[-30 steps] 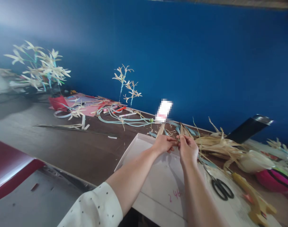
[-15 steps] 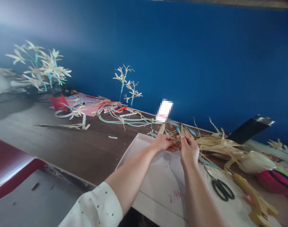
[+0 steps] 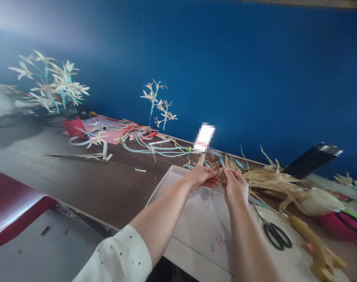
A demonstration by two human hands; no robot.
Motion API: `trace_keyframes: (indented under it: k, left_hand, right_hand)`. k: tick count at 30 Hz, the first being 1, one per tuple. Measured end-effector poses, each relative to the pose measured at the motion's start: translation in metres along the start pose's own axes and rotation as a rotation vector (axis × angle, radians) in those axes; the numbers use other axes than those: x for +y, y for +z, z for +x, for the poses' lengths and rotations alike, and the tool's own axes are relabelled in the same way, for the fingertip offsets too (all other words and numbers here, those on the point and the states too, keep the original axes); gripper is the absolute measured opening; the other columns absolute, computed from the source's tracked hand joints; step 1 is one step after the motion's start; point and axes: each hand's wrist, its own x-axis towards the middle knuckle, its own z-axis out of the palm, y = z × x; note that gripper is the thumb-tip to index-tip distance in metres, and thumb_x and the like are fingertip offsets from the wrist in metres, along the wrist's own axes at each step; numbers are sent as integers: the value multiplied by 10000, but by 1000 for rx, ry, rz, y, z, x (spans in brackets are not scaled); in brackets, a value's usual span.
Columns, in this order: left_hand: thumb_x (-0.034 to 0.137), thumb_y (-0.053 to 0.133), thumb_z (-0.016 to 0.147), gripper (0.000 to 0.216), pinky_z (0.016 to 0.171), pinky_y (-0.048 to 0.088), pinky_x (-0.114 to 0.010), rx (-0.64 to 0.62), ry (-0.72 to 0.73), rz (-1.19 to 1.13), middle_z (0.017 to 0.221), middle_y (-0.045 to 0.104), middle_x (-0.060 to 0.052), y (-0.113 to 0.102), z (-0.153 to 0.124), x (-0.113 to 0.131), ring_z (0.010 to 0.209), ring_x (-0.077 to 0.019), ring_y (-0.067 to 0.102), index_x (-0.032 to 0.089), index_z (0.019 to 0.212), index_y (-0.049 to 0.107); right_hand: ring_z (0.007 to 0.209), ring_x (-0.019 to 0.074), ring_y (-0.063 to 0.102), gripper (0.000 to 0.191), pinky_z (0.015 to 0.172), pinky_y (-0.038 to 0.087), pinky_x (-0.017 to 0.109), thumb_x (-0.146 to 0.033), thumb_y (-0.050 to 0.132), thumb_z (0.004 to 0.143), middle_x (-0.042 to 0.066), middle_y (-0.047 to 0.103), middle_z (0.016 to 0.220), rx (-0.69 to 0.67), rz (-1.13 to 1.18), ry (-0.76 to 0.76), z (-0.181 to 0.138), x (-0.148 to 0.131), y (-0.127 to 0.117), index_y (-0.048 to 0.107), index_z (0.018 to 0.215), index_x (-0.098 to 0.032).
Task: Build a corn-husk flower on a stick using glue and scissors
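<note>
My left hand (image 3: 202, 177) and my right hand (image 3: 235, 184) meet over the far part of a white box lid (image 3: 196, 223). Between their pinched fingertips is a thin tan strip of dried husk (image 3: 220, 172), small and partly hidden by the fingers. Both hands are closed on it. Just beyond them stand pointed pieces of dried corn husk (image 3: 229, 162) among blue-green scraps. A larger bundle of dried husks (image 3: 269, 178) lies to the right of my right hand. Black-handled scissors (image 3: 276, 235) rest by my right forearm.
A yellow glue gun (image 3: 318, 248) and a dark tumbler (image 3: 312, 160) are on the right. Pale green tubing (image 3: 155, 150) lies coiled near the blue wall (image 3: 225, 70). Husk flowers (image 3: 61, 84) stand in a red pot (image 3: 74, 126) at left. A blurred-out bright phone-shaped rectangle (image 3: 204, 137) leans behind.
Both hands stay almost in place, their fingertips drawing slightly apart, so more of the thin strip shows between them. The whole view has shifted very slightly.
</note>
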Motion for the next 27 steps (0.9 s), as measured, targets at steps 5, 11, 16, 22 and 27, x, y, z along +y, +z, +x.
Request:
trace_keyframes:
  k: [5,11,16,22,27]
  left_hand:
    - [286,716,733,212,679,519,-257,-16,-16,-16,700,666,-47,-3,0,0,587,-86,607,89,748,639]
    - [322,767,666,278,710,512,-272,-51,17,22,709,667,-33,-4,0,-2,596,-85,604,101,784,647]
    - [363,796,608,340,673,510,-267,-1,61,60,707,671,-31,-5,4,-5,582,-86,593,113,769,632]
    - [403,796,590,372,654,505,-269,3,111,89,695,658,-27,-6,5,-6,570,-87,575,119,766,633]
    - [390,774,627,330,663,505,-283,29,113,138,713,659,-38,-5,3,-3,569,-94,571,125,778,650]
  right_hand:
    - [402,56,309,271,373,229,186,-375,727,580,-64,405,450,-41,25,57,-4,-6,0,664,715,-149]
    - [425,49,315,227,380,234,165,-320,732,588,-60,405,463,-81,85,87,-3,-5,-1,667,706,-138]
    - [424,36,293,224,359,182,160,-304,733,563,-42,475,519,-108,116,121,-5,-10,0,657,689,-136]
    - [446,28,326,271,351,178,149,-281,765,506,-26,548,622,-134,166,186,-3,-10,-2,646,711,-150]
    - [439,28,316,271,352,170,149,-267,762,504,-46,519,591,-167,179,209,1,-7,-5,624,715,-167]
